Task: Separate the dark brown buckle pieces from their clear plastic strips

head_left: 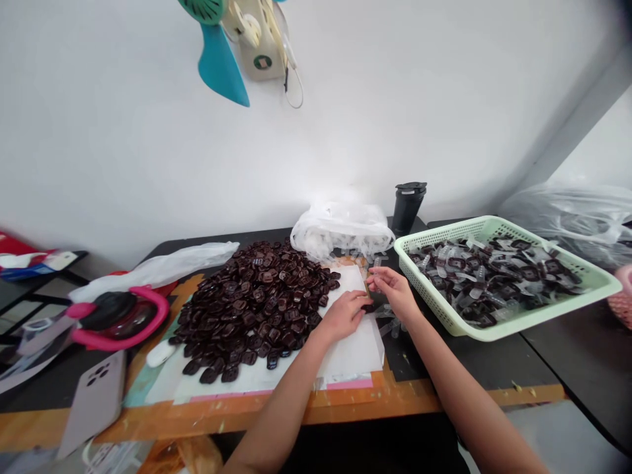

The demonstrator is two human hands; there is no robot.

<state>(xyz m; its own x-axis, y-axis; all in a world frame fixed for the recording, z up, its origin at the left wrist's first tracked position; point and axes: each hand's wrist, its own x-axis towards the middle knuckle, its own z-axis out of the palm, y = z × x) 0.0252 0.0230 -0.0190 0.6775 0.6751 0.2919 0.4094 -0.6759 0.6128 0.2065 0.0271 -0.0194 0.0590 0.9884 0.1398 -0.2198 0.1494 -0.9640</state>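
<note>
Bare forearms (457,388) stretch up from the near edge of the table, elbows apart, drawing together where the two hands meet. Under the fingertips of the left hand (343,315) sits a small dark piece (368,307), at the right side of a white sheet (348,355). That hand lies palm down, its fingers bent and close together; I can't tell whether they grip the piece or only touch it. Just beside it, the right hand (394,293) is raised a little, thumb and forefinger brought together in a pinch, but I can't make out anything between them.

Clear plastic strips (390,324) lie below the right hand. To the left spreads a big heap of glossy dark brown pieces (257,296); to the right stands a pale green basket (553,311) filled with dark pieces and clear strips. Behind the hands slumps a white plastic bag (345,227), with a black tumbler (409,209) near it.

Tan tape (345,413) runs along the front of the black table (434,365). At its left end lie a phone (96,395) and a pink-handled pot (138,319). Above, a blue-bladed fan (222,66) hangs against a plain white wall (385,99).
</note>
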